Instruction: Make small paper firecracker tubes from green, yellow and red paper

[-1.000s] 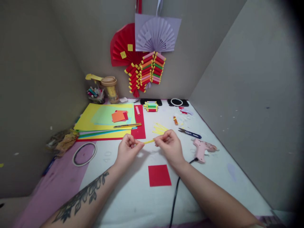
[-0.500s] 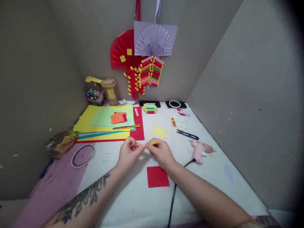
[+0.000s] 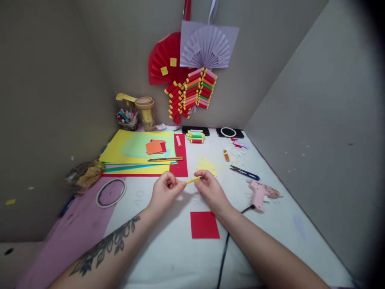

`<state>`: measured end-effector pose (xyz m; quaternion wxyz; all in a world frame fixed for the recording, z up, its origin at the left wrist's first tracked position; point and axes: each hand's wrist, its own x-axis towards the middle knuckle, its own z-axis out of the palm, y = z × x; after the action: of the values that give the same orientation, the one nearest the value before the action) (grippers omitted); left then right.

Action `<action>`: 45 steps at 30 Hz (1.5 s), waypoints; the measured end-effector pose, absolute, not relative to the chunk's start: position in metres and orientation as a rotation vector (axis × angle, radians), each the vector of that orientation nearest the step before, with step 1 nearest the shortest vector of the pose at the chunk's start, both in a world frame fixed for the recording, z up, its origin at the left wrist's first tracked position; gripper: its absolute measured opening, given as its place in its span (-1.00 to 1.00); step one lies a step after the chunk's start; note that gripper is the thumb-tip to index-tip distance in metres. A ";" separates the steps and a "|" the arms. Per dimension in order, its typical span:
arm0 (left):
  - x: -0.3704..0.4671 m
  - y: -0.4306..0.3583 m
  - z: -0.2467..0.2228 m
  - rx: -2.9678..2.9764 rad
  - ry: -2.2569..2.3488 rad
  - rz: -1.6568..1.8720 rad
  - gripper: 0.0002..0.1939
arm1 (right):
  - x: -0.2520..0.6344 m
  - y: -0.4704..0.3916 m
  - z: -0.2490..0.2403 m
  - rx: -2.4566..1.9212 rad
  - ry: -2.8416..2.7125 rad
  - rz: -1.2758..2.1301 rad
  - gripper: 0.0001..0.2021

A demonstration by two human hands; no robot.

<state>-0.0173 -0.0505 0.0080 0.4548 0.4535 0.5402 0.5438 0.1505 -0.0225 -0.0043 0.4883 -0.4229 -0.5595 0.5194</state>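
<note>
A narrow yellow paper strip (image 3: 192,180) is stretched between my two hands above the table. My left hand (image 3: 166,190) pinches its left end, fingers curled. At the other end, the thumb and fingers of my right hand (image 3: 211,192) close on the strip. Below my right hand lies a red paper square (image 3: 205,225), flat on the white cloth. Just beyond the hands is a loose pile of yellow strips (image 3: 207,165).
To the right are a pink glue gun (image 3: 259,195) with a black cord, dark blue thread snips (image 3: 244,172) and a small orange roll (image 3: 226,155). Coloured sheets (image 3: 112,150), a tape ring (image 3: 99,202) and a cutter (image 3: 165,159) lie left. Small rolls (image 3: 196,136) sit farther back.
My right hand has slid outward along the yellow strip, so more of it shows between my hands. The whole view has shifted slightly, with things appearing farther right.
</note>
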 end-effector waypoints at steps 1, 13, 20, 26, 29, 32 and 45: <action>-0.015 -0.051 0.008 1.124 1.320 1.317 -0.64 | 0.148 -0.024 -0.005 -1.026 -1.371 1.293 -0.79; -0.030 -0.041 0.005 0.883 1.384 1.265 -0.62 | 0.161 -0.018 -0.001 -1.010 -1.117 1.187 -0.75; -0.019 -0.044 0.010 1.260 1.313 1.173 -0.63 | 0.157 -0.021 -0.003 -0.977 -1.152 1.266 -0.81; -0.021 -0.047 0.009 1.358 1.404 1.146 -0.78 | 0.155 -0.023 -0.007 -1.008 -1.160 1.307 -0.81; -0.024 -0.047 0.009 1.349 1.421 1.136 -0.79 | 0.155 -0.022 -0.008 -1.016 -1.185 1.299 -0.81; -0.024 -0.046 0.009 1.397 1.417 1.129 -0.80 | 0.155 -0.023 -0.008 -1.023 -1.186 1.314 -0.81; -0.027 -0.048 0.007 1.539 1.443 1.056 -0.81 | 0.159 -0.028 0.001 -1.135 -1.483 1.172 -0.88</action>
<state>-0.0274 -0.0482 0.0069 0.3812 0.6030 0.5656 0.4138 0.1589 -0.0280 0.0012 0.4516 -0.4596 -0.6001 0.4741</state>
